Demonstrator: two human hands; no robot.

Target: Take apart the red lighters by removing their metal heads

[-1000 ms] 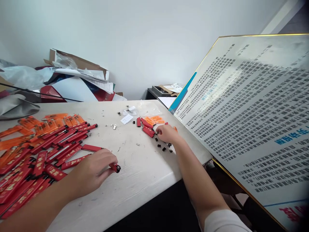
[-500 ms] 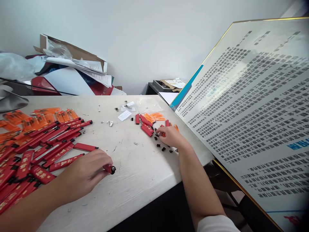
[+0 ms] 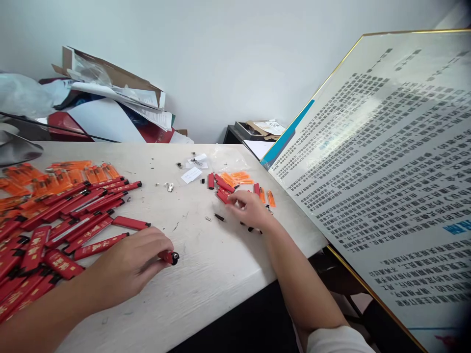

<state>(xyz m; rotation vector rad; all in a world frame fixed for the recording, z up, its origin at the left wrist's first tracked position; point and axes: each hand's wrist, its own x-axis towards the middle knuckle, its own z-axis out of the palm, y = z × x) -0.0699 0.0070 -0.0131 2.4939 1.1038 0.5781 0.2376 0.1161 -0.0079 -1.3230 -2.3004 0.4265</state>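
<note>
My left hand (image 3: 136,257) is closed around a red lighter (image 3: 170,257), whose black and metal end points right. To its left lies a pile of red lighters (image 3: 66,215) with gold lettering. My right hand (image 3: 250,210) is over the small parts at the right, fingers curved and apart, with nothing visible in them. A small black piece (image 3: 220,217) is just left of its fingertips, not touching them. Under and behind that hand are red lighter bodies (image 3: 223,183), clear orange ones (image 3: 235,177) and more black pieces (image 3: 251,229), partly hidden by the hand.
Orange lighter parts (image 3: 62,181) lie at the back left of the white table (image 3: 191,289). Small metal clips (image 3: 170,187), a paper label (image 3: 191,175) and a plastic bag (image 3: 230,158) are scattered mid-table. A large framed board (image 3: 375,162) leans along the right edge. Papers and boxes (image 3: 114,105) are heaped behind.
My right hand has moved slightly left and its fingers have come apart. A black piece now shows to the left of the fingertips. My left hand keeps its hold on the red lighter.
</note>
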